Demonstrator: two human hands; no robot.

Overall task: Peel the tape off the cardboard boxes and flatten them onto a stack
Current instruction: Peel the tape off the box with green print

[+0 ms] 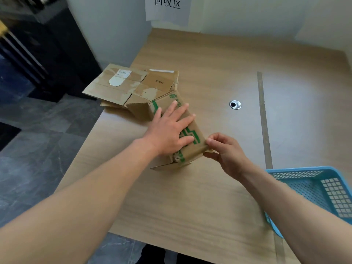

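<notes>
Mid-table, a green-printed cardboard box (177, 128) is pinned under the flat, spread left hand (169, 130), likely to steady it while the right hand (226, 155) pinches its near corner, perhaps seeking tape; flattened boxes (131, 86) lie stacked just behind, a blue basket (312, 189) nearby.

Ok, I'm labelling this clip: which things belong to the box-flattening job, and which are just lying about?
In the job: green-printed box; left hand pressing it; right hand pinching its corner; stack of flattened boxes.
Lying about: blue basket; wall sign; cable hole.
</notes>
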